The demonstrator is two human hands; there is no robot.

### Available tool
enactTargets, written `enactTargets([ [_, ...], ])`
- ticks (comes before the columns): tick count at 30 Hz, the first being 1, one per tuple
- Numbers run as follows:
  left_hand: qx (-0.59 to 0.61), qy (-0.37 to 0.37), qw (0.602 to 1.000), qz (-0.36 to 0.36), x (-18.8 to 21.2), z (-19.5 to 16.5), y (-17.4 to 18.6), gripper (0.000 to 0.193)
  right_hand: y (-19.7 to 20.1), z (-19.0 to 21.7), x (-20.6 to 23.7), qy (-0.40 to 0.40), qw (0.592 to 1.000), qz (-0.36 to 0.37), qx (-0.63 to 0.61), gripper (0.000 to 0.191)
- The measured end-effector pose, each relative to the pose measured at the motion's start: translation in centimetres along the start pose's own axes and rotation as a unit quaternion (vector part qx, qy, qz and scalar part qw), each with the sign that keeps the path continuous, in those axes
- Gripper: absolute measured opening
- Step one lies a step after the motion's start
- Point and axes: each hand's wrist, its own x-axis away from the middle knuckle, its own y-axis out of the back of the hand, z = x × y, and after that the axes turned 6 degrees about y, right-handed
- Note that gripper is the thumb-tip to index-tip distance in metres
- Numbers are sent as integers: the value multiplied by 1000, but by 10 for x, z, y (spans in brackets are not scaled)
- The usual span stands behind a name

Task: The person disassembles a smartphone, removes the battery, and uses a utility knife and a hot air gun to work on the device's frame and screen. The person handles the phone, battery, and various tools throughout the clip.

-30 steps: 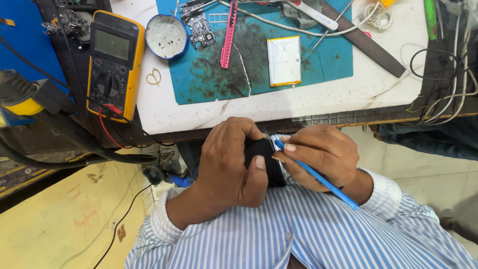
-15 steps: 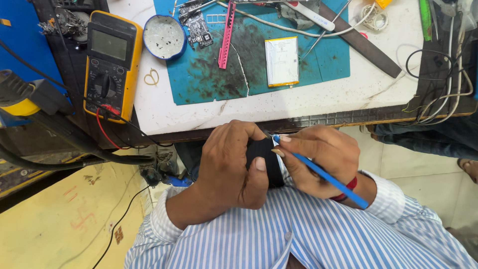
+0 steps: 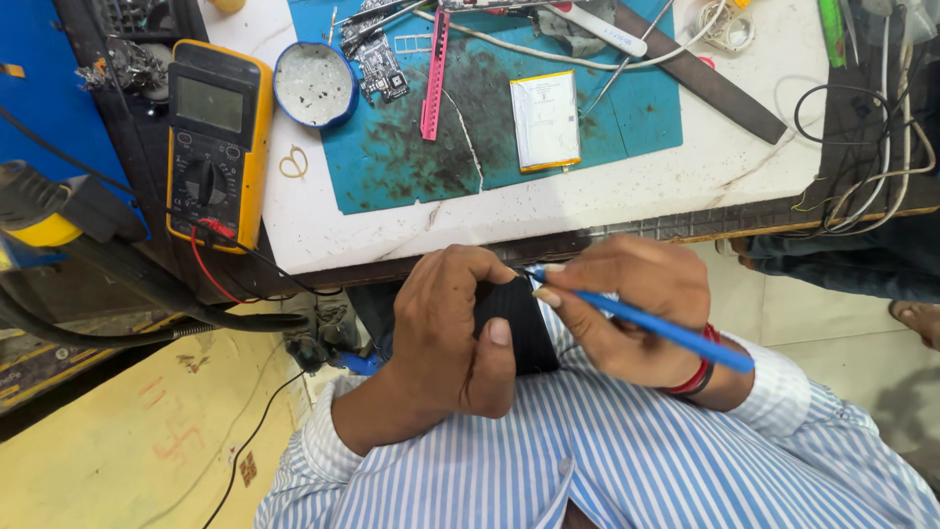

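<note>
Black device [image 3: 517, 328] held over lap, just near of bench edge; mostly hidden by fingers, kind hard to tell. Left hand [image 3: 446, 333] wrapped round it, thumb across near face. Right hand [image 3: 636, 304] pinches one blue tool [image 3: 646, 323]; long axis runs from near right to far left, tip at device's far edge. Bench [image 3: 725, 167] beyond: one teal mat [image 3: 627, 118], one yellow multimeter [image 3: 213, 142], one flat battery pack [image 3: 544, 120], one pink strip [image 3: 434, 73], one round blue dish [image 3: 313, 85]. Far items cut off by frame.
</note>
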Motion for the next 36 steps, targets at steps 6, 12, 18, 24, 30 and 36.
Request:
enactTargets([
  [6, 6, -10, 1000, -5, 4, 4, -2, 31, 4, -7, 1, -166, 974, 37, -147, 10],
  [12, 19, -21, 999, -15, 7, 5, -4, 35, 1, -17, 14, -297, 889, 25, -347, 13],
  [18, 20, -22, 1000, -6, 5, 5, -2, 33, -7, -25, 25, -379, 788, -33, -485, 14],
  [24, 8, -33, 999, 0, 2, 1, 0, 31, -10, -24, 28, -396, 770, -56, -497, 13],
  [30, -4, -8, 1000, 1, 2, -4, 5, 28, -3, -14, 25, -143, 970, 31, -193, 16],
  [36, -12, 1, 1000, 12, 0, -4, 5, 21, 9, -11, 24, -76, 981, 83, -159, 13],
])
